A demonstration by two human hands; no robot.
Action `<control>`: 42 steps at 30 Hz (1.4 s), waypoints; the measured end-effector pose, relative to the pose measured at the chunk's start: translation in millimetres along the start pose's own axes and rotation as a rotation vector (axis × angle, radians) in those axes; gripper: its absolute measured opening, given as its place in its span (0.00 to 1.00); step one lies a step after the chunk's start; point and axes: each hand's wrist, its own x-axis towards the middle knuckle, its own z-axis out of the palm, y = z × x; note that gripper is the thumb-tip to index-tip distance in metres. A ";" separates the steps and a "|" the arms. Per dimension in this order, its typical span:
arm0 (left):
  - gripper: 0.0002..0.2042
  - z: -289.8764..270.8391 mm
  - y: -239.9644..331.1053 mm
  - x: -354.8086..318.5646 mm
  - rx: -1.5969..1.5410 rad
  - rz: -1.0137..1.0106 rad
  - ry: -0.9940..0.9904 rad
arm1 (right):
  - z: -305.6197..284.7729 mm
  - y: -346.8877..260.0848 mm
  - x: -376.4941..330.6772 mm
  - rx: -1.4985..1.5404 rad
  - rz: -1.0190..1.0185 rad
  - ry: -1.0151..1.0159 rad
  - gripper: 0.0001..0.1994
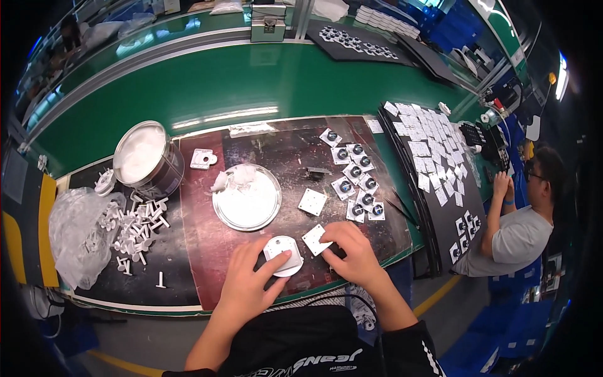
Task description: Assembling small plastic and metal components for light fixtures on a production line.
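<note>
Near the front edge of the bench, my left hand (246, 283) grips a white rounded plastic part (291, 269), its thumb laid across the top. Just to the right, my right hand (353, 254) pinches a small white square plate (311, 241) by its right side. The two pieces are close together, and whether they touch I cannot tell. Beyond them lies another white square plate (312, 202). A round metal lid (262, 217) carrying white paste rests farther left of that plate.
At left stand an open tin (173, 169) of white paste, a heap of white plastic pegs (135, 227) and a clear plastic bag (78, 235). Several square plates with dark round centres (356, 171) lie at right. Past a black board of white plates (433, 207), a co-worker (524, 229) works.
</note>
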 end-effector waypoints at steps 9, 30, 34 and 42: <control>0.27 -2.1 -1.1 -0.3 0.016 0.008 0.009 | -3.0 -24.7 10.1 -0.096 0.139 0.063 0.18; 0.35 -0.3 -6.2 -2.9 -0.021 -0.002 0.033 | 8.8 -38.0 7.3 -0.059 -0.024 0.100 0.19; 0.38 -3.4 -5.6 -2.2 -0.088 -0.014 0.040 | 12.2 -51.8 17.9 -0.127 -0.084 -0.045 0.18; 0.35 -4.2 -4.4 -5.7 -0.080 -0.026 0.074 | 19.5 -56.3 28.3 -0.027 -0.078 -0.020 0.17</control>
